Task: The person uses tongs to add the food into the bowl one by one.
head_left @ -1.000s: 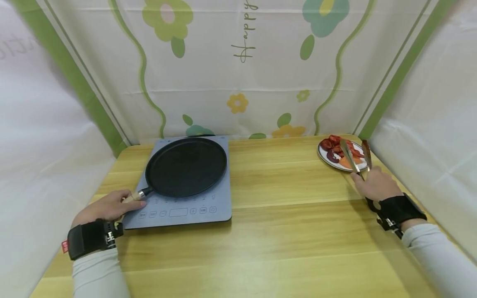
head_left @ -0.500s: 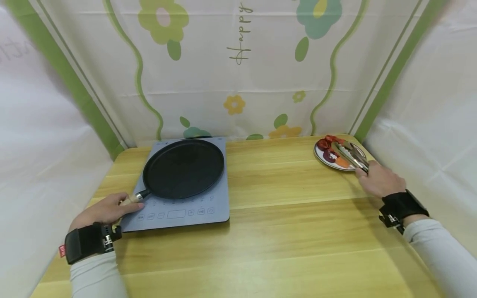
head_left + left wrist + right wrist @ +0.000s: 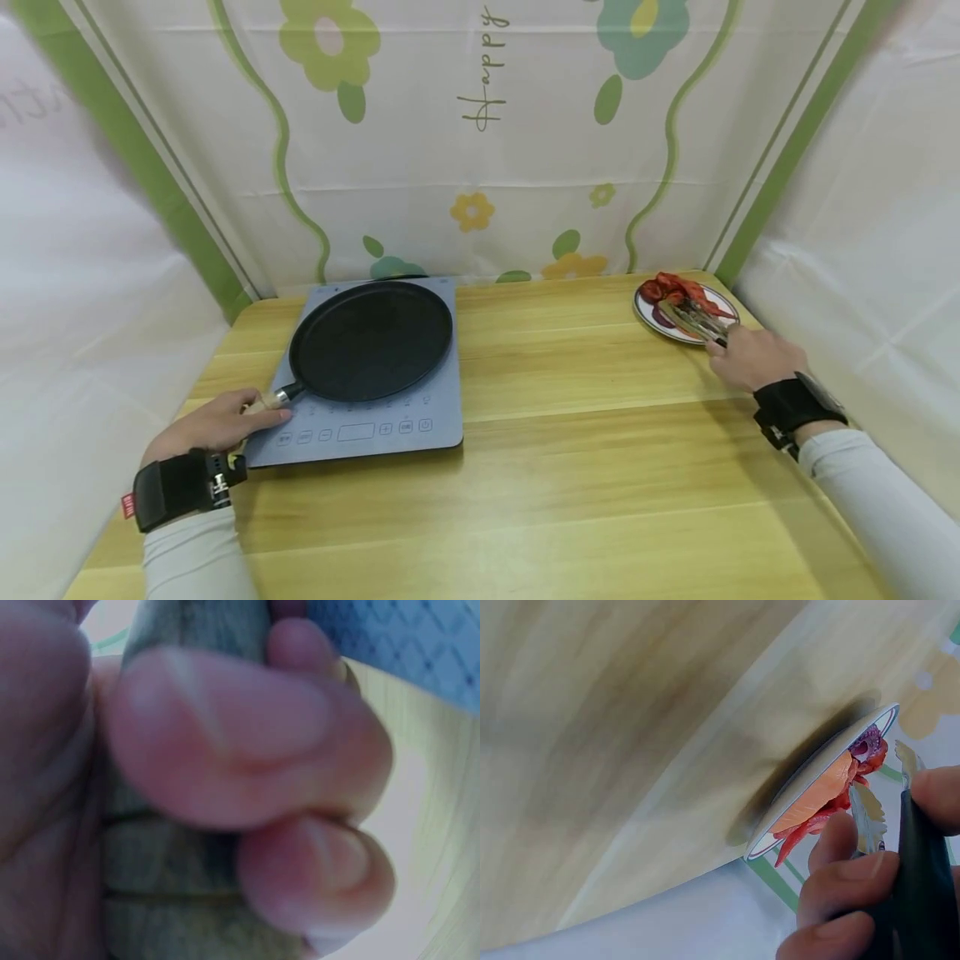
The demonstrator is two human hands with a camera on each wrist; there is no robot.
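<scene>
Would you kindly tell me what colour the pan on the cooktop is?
The pan is black, seen best in the head view.

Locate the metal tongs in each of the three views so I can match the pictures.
Head: the metal tongs lie far right, tips over the white round plate of red and orange food slices, held by the right hand.
Left wrist: not in it.
Right wrist: right edge, tongs gripped by fingers, tips beside the plate.
Shared landmark: the plate, seen in the head and right wrist views.
</scene>
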